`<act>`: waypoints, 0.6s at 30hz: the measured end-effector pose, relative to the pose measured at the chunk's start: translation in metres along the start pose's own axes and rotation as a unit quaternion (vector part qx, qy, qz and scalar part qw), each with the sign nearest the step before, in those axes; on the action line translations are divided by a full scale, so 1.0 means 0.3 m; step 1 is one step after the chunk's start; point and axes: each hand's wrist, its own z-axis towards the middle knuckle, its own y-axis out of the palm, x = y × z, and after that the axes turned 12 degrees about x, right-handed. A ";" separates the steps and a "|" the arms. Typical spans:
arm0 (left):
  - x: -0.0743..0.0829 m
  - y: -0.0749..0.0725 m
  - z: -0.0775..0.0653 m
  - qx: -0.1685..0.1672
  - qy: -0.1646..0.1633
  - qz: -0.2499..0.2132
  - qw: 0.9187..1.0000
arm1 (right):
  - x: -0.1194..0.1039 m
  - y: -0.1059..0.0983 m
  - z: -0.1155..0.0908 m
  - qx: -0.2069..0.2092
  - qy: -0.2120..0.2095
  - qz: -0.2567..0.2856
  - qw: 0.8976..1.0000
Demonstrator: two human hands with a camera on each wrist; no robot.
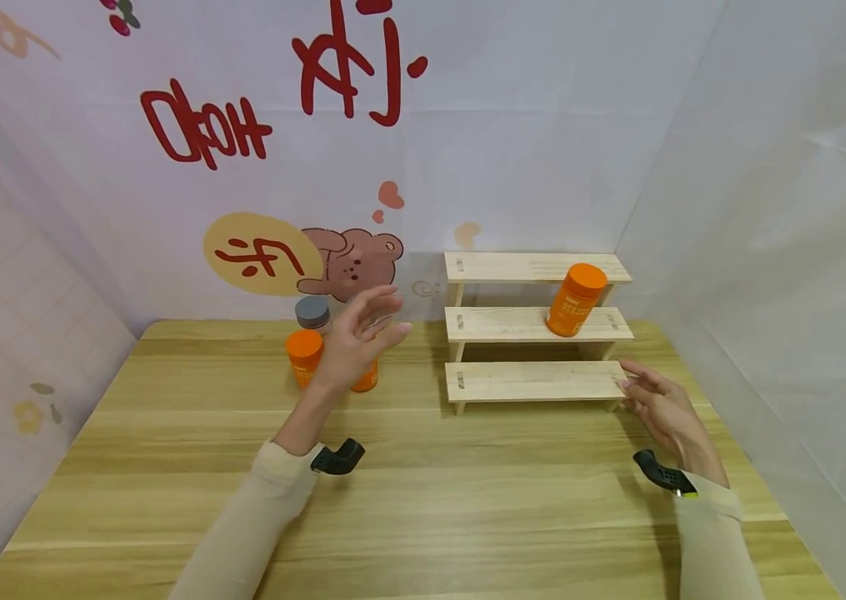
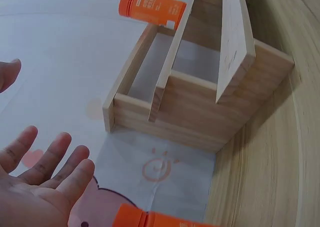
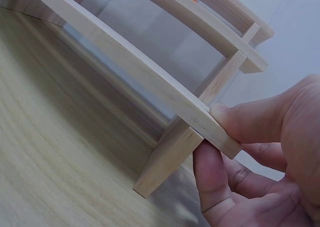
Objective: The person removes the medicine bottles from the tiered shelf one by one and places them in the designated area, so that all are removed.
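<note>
A three-tier wooden shelf [image 1: 535,380] stands on the table against the back wall. My right hand [image 1: 664,410] pinches the right end of its lowest board, thumb [image 3: 250,118] on top and fingers below. One orange bottle [image 1: 577,300] stands on the middle board, toward the right. My left hand [image 1: 362,340] is raised left of the shelf, fingers spread and nothing held. Beyond and below it are an orange bottle [image 1: 305,354], a grey-capped bottle [image 1: 312,312] and another orange bottle [image 1: 366,378], the last mostly hidden behind the hand.
The wood-grain table [image 1: 468,500] spreads in front of both arms. White printed sheeting [image 1: 543,125] with red characters and a bear forms the back wall, and more sheeting [image 1: 805,292] rises close beyond the right hand.
</note>
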 end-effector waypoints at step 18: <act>-0.011 0.192 0.041 -0.051 -0.022 -0.012 0.998 | 0.001 -0.004 -0.006 -0.009 -0.003 0.010 1.000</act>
